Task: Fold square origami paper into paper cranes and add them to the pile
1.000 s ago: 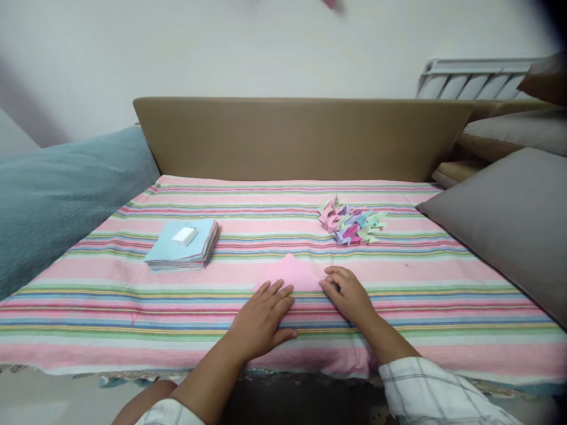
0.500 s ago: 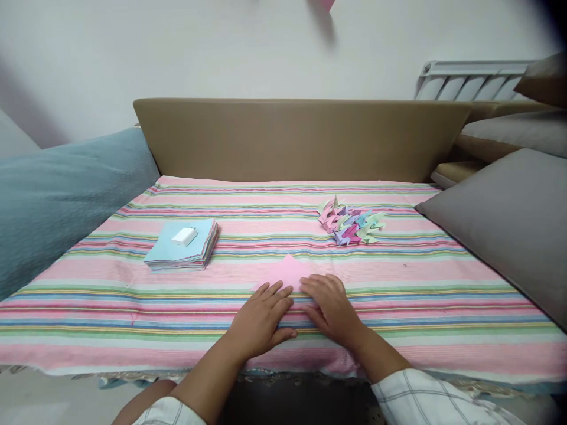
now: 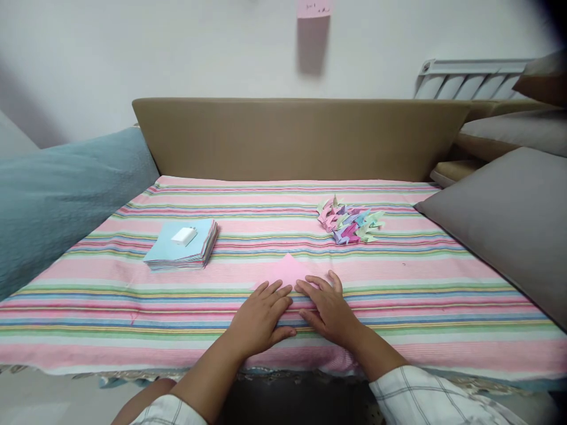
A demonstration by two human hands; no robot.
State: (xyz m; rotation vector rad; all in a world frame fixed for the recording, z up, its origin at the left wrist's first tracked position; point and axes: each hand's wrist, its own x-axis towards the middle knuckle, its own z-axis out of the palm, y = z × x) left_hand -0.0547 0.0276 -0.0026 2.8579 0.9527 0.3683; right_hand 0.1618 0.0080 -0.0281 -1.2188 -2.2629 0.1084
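Note:
A pink sheet of paper (image 3: pixel 289 270), folded into a triangle with its tip pointing away from me, lies on the striped cloth (image 3: pixel 398 283). My left hand (image 3: pixel 261 319) lies flat on the paper's left part, fingers stretched out. My right hand (image 3: pixel 328 307) presses flat on its right part, fingers spread, close beside the left hand. Most of the paper is hidden under both hands.
A stack of coloured paper squares (image 3: pixel 181 251) with a small white charger (image 3: pixel 183 236) on top lies at the left. A pile of folded paper cranes (image 3: pixel 348 221) sits at the right rear. A teal cushion (image 3: pixel 57 195) and grey pillows (image 3: pixel 509 224) flank the surface.
My right hand slid leftward along the paper's lower edge until it lay next to the left hand. The left hand stayed in place.

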